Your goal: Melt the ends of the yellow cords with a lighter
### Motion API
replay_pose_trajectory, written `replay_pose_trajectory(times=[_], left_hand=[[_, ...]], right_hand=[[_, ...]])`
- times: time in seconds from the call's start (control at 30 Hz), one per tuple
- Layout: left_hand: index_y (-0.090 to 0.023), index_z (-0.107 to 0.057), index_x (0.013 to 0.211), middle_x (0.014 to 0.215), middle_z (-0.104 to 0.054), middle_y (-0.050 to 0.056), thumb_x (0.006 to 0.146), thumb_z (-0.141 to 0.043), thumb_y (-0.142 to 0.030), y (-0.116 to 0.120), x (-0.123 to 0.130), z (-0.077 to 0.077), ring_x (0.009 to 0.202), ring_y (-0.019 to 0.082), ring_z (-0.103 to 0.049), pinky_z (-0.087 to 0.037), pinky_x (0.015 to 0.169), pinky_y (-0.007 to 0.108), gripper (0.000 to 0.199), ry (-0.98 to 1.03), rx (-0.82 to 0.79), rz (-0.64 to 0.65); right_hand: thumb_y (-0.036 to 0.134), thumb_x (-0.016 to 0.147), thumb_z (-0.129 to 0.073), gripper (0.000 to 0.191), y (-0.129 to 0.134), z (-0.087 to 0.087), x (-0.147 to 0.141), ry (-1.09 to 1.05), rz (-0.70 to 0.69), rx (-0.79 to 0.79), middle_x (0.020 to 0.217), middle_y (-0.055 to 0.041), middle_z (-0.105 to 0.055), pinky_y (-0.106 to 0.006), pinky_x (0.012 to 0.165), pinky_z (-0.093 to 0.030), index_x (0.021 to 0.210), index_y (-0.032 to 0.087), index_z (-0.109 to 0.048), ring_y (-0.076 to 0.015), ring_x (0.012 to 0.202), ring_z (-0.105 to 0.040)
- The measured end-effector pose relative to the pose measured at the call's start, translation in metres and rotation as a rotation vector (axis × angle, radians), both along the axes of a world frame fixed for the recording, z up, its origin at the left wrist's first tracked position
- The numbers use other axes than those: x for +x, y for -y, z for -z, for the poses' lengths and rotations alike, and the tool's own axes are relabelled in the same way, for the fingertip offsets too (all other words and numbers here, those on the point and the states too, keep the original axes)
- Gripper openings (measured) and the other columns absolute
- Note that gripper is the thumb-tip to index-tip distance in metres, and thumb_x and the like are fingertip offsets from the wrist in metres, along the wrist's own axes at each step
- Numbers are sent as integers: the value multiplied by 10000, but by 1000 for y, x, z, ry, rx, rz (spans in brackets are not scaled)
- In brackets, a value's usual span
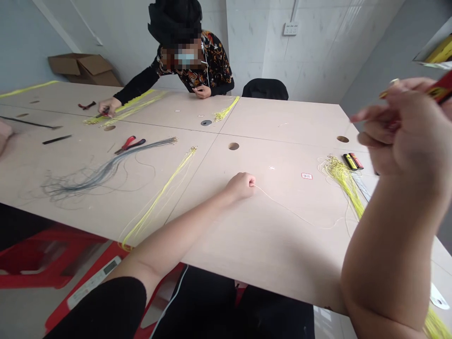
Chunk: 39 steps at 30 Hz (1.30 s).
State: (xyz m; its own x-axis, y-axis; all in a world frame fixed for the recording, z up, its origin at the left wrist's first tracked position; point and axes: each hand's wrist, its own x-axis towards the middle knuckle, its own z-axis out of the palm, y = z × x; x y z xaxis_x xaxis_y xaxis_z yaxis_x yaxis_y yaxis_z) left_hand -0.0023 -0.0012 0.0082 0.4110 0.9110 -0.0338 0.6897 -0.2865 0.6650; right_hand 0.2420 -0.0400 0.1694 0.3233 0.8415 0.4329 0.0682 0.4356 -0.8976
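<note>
My left hand [242,185] rests on the table, closed on the end of a thin pale yellow cord [282,204]. The cord runs right across the tabletop toward a bundle of yellow cords [344,181]. Raised at the upper right, my right hand [406,122] is closed round a red and black tool [441,90], whose far end is cut off by the frame. A small gold-coloured piece shows near its fingertips. Left of my left hand lies another yellow cord bundle [160,195].
Grey cords [106,174] and red-handled pliers [130,144] lie at left. Across the table [282,113], a person [215,56] reaches over more yellow cords. Two small red, yellow and black items [353,161] sit at right. A box [83,68] stands behind.
</note>
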Motion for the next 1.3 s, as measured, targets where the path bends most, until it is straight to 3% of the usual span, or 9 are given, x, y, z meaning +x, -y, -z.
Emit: replay_pose_trajectory(times=[0.13, 0.23, 0.33, 0.53, 0.7, 1.03, 1.3], left_hand=[[-193, -243, 534, 524, -234, -41, 583, -492, -183, 0, -2, -4, 478, 73, -223, -161, 467, 249, 254, 161, -245, 25], [-188, -319, 543, 525, -235, -50, 631, -509, -220, -1, -3, -10, 461, 61, -210, -156, 451, 233, 212, 284, -375, -8], [-183, -393, 585, 539, -307, -44, 700, -488, -260, -4, -3, -14, 469, 63, -251, -188, 444, 219, 167, 451, -411, -52], [-176, -483, 697, 655, -495, -20, 780, -489, -316, -6, -1, -5, 572, 75, -421, -339, 521, 201, 163, 574, -125, -126], [-175, -527, 760, 615, -476, -36, 826, -510, -387, -2, -3, -3, 526, 71, -389, -326, 520, 213, 223, 509, 117, -149], [-173, -528, 716, 602, -495, -45, 847, -516, -355, 1, -1, -1, 461, 52, -345, -287, 465, 210, 224, 506, 289, -67], [-173, -546, 768, 704, -618, -19, 867, -493, -263, 5, -3, 2, 503, 54, -429, -323, 519, 204, 144, 214, 592, 67]], right_hand=[[213, 748, -602, 125, -11, 12, -36, -55, -104, -131, 533, 1, -539, -254, 384, -94, 722, 216, -480, -62, 404, -408], [295, 771, -595, 160, -18, 22, -48, 21, -262, -266, 596, -4, -597, -242, 381, -130, 755, 219, -455, -40, 365, -288], [319, 771, -589, 189, -27, 35, -54, 77, -331, -341, 611, -5, -617, -237, 371, -158, 780, 225, -426, -44, 361, -247], [273, 782, -559, 187, -49, 72, -70, 85, -371, -459, 604, -5, -628, -223, 364, -166, 794, 227, -379, -41, 358, -186], [248, 797, -550, 183, -54, 94, -85, 144, -414, -593, 607, -11, -629, -206, 367, -206, 790, 220, -369, -38, 362, -198], [235, 842, -487, 120, -48, 92, -89, 460, -368, -729, 595, -6, -611, -211, 384, -234, 780, 206, -389, -57, 383, -281], [196, 805, -495, 116, -48, 91, -88, 518, -303, -617, 580, 32, -419, -215, 442, -270, 708, 191, -432, -72, 477, -349]])
